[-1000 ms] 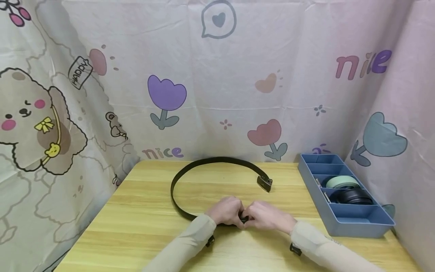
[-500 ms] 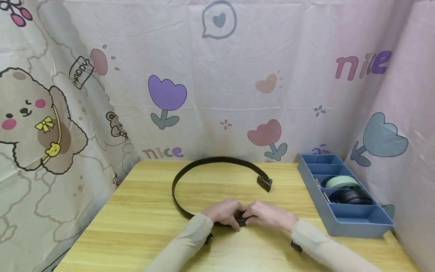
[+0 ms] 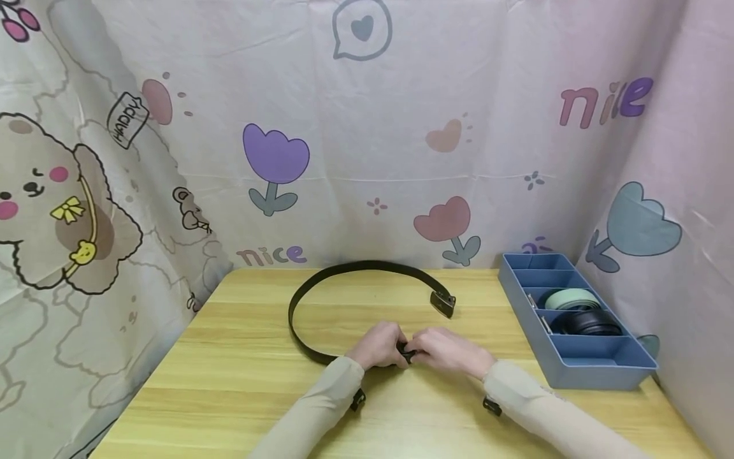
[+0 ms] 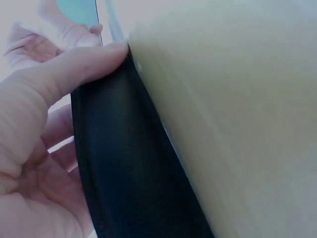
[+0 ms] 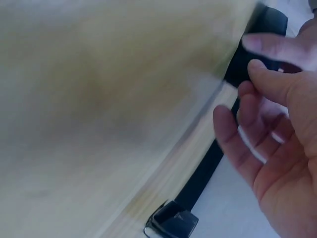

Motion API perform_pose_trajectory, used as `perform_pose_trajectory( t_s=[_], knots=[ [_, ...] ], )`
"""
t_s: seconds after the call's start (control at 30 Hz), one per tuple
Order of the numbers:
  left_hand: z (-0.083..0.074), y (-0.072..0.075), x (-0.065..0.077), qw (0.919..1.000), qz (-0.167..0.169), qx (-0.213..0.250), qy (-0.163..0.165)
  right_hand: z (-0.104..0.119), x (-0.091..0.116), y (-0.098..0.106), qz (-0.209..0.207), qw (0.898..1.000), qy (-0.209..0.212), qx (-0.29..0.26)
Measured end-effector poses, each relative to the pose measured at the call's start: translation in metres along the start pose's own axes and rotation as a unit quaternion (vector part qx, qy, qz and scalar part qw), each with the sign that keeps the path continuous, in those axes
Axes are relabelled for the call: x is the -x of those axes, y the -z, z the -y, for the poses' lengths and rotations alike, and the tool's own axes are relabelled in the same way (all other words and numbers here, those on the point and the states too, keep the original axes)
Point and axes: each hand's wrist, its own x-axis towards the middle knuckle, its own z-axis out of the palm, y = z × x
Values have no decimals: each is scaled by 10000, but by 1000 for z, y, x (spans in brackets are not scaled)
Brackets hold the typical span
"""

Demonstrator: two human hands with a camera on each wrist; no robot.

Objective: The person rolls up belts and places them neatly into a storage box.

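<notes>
A black belt (image 3: 367, 264) curves in a wide loop on the wooden table, its metal buckle (image 3: 443, 304) lying at the far right end. Near the front of the loop, my left hand (image 3: 378, 345) grips the strap; in the left wrist view its thumb presses across the belt (image 4: 129, 163), with fingers behind. Right beside it, my right hand (image 3: 450, 350) pinches the belt's free end between thumb and forefinger, its other fingers loosely bent in the right wrist view. The buckle (image 5: 173, 220) also shows there, apart from both hands. The fingers partly hide the belt's tip.
A blue divided box (image 3: 602, 376) stands at the table's right side. It holds a coiled light-green belt (image 3: 572, 298) and a coiled black belt (image 3: 590, 322) in separate compartments. A printed curtain (image 3: 367, 127) hangs behind the table and along both sides.
The head view has shifted slightly. The strap stretch seen under the right fingers half a second ago is now mostly covered, and both hands with the belt end sit slightly farther from the front.
</notes>
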Motion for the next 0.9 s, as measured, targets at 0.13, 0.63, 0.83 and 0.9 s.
perform_pose_trajectory(
  t_s=[0.13,0.63,0.83,0.9],
  knots=[
    [4,0,-3,9996,-195,22,194,2,-6,-2,-9,9988,-470,-154],
    [28,13,-7,9944,844,234,-586,-14,-19,-1,224,9991,301,-213],
    [26,12,-12,9960,649,109,-604,-15,-18,4,334,9993,113,-81],
    [24,11,-14,9969,532,1,-573,-11,-17,5,319,9994,-35,111]
  ],
)
